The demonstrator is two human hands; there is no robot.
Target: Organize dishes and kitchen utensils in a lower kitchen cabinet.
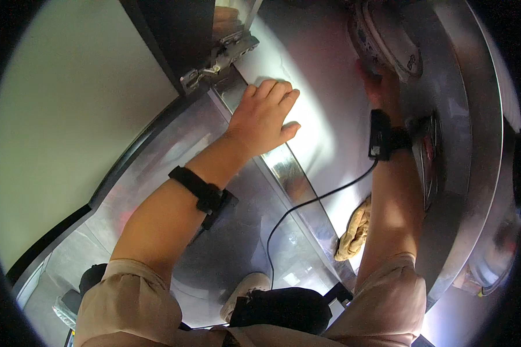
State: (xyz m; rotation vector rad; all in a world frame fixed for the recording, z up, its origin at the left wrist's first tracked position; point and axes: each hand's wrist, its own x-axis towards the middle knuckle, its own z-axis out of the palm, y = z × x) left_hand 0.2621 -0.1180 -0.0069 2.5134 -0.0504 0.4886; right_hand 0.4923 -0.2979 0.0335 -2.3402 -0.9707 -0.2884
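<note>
My left hand lies palm down across the metal edge strip and the brightly lit pale surface beside it, its fingers slightly spread and holding nothing. Reaching into the shadowed part of the cabinet, my right hand is beside a rounded pale object; dim light hides its fingers, and whether they grip anything cannot be told. A crumpled tan cloth rests on the lit surface, left of my right forearm. Both wrists wear black straps with small boxes, and a black cable runs from the right one.
A metal hinge sits at the upper middle, beside a dark panel. A curved metal rim runs down the right side. At left stands a large pale panel with a black edge. A shoe shows below.
</note>
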